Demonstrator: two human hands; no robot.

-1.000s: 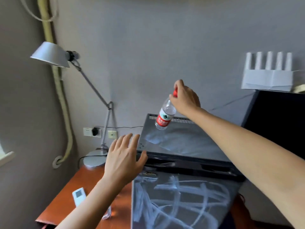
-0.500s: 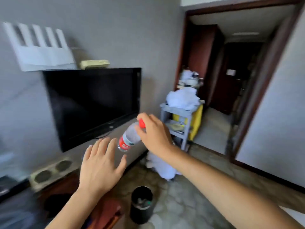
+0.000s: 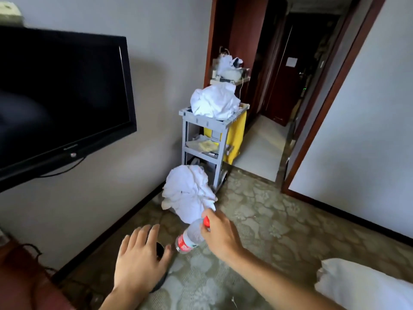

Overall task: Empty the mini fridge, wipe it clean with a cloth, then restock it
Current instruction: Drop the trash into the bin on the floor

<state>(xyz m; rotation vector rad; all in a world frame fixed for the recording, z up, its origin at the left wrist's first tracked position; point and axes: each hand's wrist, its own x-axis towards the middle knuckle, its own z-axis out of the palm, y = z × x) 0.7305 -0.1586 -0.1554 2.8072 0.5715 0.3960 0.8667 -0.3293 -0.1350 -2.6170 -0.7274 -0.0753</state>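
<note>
My right hand [image 3: 221,236] grips a clear plastic water bottle [image 3: 190,238] by its red cap end; the bottle hangs tilted, its red label pointing down and left. My left hand [image 3: 139,262] is held out flat with straight fingers, holding nothing, just left of the bottle and above a black waste bin [image 3: 159,250] that it mostly hides. The mini fridge is out of view.
A black TV [image 3: 60,97] hangs on the left wall. A grey housekeeping cart [image 3: 207,130] with a yellow bag and white linen stands by the doorway. A white linen bundle [image 3: 190,193] lies on the patterned carpet. A white bed corner [image 3: 362,285] shows at lower right.
My view has swung right from the desk and lamp to the TV wall, cart and doorway. Both hands now sit lower in view, the bottle still in my right hand.
</note>
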